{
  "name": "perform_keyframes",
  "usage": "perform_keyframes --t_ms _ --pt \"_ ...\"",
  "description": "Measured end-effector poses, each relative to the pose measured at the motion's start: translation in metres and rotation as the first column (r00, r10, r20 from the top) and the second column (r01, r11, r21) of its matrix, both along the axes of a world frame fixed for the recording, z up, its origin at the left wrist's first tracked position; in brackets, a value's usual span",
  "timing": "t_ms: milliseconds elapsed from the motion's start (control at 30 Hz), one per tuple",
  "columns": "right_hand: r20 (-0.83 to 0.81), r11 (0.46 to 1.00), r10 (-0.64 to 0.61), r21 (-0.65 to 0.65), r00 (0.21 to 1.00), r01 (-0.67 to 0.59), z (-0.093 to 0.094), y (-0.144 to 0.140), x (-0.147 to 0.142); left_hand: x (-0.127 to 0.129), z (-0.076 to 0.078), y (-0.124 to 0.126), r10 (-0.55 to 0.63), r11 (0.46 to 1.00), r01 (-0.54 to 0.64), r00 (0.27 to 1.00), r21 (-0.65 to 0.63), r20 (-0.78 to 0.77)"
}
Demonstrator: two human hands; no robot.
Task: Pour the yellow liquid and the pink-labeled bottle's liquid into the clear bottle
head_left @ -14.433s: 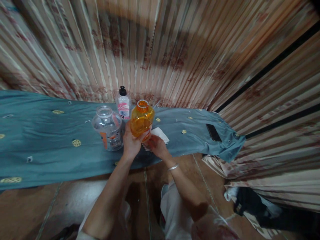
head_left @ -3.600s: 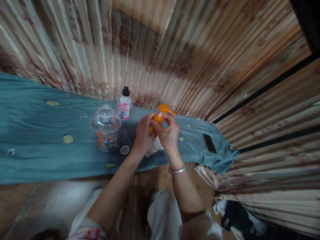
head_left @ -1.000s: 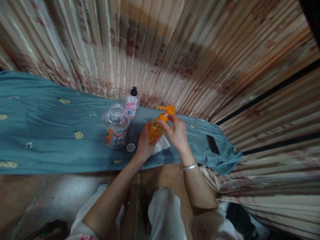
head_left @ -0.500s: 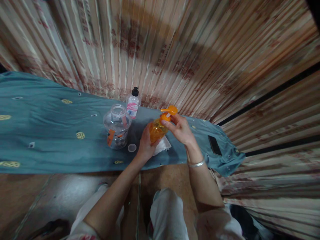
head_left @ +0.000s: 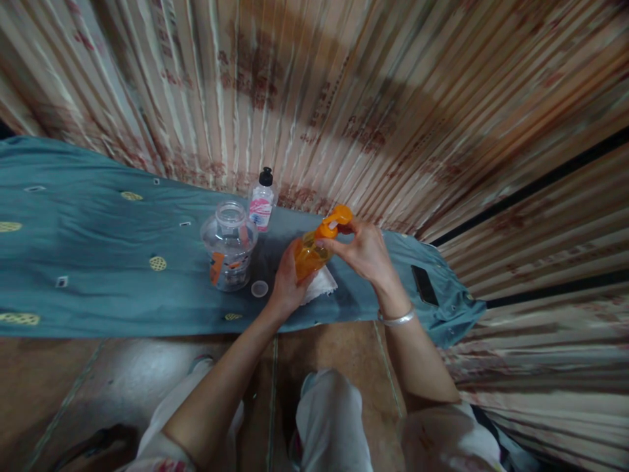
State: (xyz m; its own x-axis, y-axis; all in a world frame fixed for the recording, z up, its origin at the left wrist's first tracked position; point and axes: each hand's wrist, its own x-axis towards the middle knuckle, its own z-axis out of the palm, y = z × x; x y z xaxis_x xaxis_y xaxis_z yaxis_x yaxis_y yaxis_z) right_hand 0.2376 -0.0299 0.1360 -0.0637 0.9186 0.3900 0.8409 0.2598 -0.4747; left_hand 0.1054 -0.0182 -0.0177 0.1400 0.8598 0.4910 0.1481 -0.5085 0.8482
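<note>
While the left hand [head_left: 289,283] grips a translucent orange plastic bottle [head_left: 310,259], the right hand [head_left: 367,250] pinches its fitted orange pump head [head_left: 339,215] at one o'clock, tightness unclear.

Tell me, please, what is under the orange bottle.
Part of a white cloth shows beneath the bottle, on the teal cover. The left hand and bottle hide the rest, so whether bottle and cloth touch cannot be told.
</note>
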Motion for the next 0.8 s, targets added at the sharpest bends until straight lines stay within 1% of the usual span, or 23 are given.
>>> perform_keyframes --t_ms 67,133,233,300,400,533,600,633,667,733,800 --pt "0.018 0.999 0.038 -0.006 0.999 -0.038 -0.001 0.001 0.001 0.0 0.0 0.0 0.002 1.0 -0.002 1.0 0.013 0.003" --pt "-0.02 0.99 0.128 -0.054 0.992 -0.129 -0.001 0.003 0.005 0.0 0.001 0.0 0.003 1.0 -0.003 1.0 0.03 0.004" --pt "-0.187 0.949 0.258 -0.137 0.948 -0.285 0.0 0.009 0.013 0.001 0.0 0.001 0.001 0.999 -0.001 1.0 0.04 0.007" --pt "-0.309 0.91 0.305 -0.186 0.901 -0.372 0.003 0.013 0.017 0.001 -0.001 0.002 -0.003 0.999 0.003 1.0 0.037 0.01" --pt "-0.419 0.85 0.326 -0.263 0.848 -0.457 0.009 0.019 0.02 0.002 -0.003 0.003 -0.012 0.999 0.011 1.0 0.036 0.016" --pt "-0.482 0.785 0.317 -0.351 0.817 -0.511 0.019 0.025 0.021 0.001 -0.005 0.004 -0.01 0.998 0.009 1.0 0.065 0.026" --pt "-0.491 0.768 0.308 -0.377 0.814 -0.518 0.02 0.027 0.02 0.001 -0.005 0.004 -0.009 0.997 0.007 0.999 0.071 0.031" --pt "-0.48 0.78 0.303 -0.372 0.823 -0.504 0.019 0.027 0.02 0.002 -0.005 0.004 -0.007 0.998 0.005 0.999 0.068 0.033" --pt "-0.453 0.808 0.294 -0.352 0.841 -0.472 0.018 0.026 0.02 0.002 -0.005 0.004 -0.005 0.998 0.003 0.999 0.065 0.034" --pt "-0.369 0.886 0.258 -0.277 0.893 -0.371 0.013 0.024 0.019 0.002 -0.004 0.003 -0.006 0.998 0.004 1.0 0.059 0.031" --pt "-0.291 0.941 0.206 -0.204 0.934 -0.271 0.009 0.021 0.017 0.002 -0.003 0.003 -0.007 0.999 0.005 1.0 0.054 0.028"
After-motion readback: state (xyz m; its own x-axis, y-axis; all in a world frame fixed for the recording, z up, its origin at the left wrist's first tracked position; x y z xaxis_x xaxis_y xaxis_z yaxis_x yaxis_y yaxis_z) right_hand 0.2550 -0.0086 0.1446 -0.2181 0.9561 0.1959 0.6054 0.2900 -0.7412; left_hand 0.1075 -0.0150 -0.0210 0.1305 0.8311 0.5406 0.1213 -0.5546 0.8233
